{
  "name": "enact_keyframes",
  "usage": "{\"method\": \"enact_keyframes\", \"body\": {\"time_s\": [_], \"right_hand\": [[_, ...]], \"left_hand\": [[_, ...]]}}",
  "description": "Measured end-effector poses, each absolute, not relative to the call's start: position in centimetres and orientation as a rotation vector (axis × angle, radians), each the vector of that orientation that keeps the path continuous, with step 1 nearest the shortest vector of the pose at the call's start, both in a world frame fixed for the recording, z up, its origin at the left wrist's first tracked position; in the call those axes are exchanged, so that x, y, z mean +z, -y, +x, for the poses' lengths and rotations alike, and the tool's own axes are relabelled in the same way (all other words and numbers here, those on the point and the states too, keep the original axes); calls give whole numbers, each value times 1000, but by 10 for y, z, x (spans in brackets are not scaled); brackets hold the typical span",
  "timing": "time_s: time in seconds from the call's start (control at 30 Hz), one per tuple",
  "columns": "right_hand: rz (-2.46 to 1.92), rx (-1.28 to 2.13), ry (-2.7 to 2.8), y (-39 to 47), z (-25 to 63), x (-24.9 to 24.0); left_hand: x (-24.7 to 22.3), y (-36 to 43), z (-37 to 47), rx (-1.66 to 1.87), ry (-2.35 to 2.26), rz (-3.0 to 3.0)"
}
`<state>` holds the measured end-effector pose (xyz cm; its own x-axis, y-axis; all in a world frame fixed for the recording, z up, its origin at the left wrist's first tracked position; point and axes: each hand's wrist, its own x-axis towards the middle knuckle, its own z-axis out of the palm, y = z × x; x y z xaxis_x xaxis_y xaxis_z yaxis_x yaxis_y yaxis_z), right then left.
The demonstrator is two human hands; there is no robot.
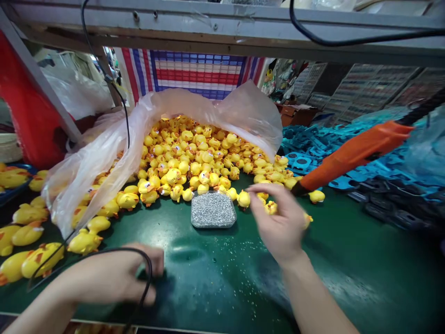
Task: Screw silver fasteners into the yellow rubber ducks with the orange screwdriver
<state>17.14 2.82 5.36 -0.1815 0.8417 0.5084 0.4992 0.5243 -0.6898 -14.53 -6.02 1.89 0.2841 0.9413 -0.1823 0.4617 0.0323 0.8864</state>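
the right hand reaches forward over the green table, fingers loosely spread and blurred; it is over a small yellow duck head at the near edge of the pile, but whether it grips it cannot be told. just left of that hand sits a shallow grey tray of small silver screws, flat on the table and touching the front of the pile. the left hand rests low near the table's front edge, curled and partly closed, with a black cable looping across it; what it holds underneath is hidden.

behind the tray lies a big heap of yellow duck heads, spilling out of an open clear plastic bag whose sides stand up around it. larger yellow duck bodies lie along the left side of the table. on the right an orange tool points down toward the heap, its tip near a stray duck head. beyond it is a pile of blue plastic parts. a striped sheet hangs at the back.
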Motion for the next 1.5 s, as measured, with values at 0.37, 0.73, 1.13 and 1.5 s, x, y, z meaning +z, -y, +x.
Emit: {"method": "enact_keyframes", "body": {"time_s": [0.37, 0.73, 1.13, 1.5], "right_hand": [[-1564, 477, 2224, -65, 149, 3], [-1332, 707, 1776, -79, 164, -9], [-963, 874, 1618, -36, 142, 25], [-739, 357, 2125, -16, 138, 27]], "left_hand": [[8, -65, -132, 838, -2133, 1924], [42, -26, -53, 1133, -1452, 1450], [2, -5, -15, 1058, -1064, 1064], [-1, -1, -13, 1081, -1248, 1120]]}}
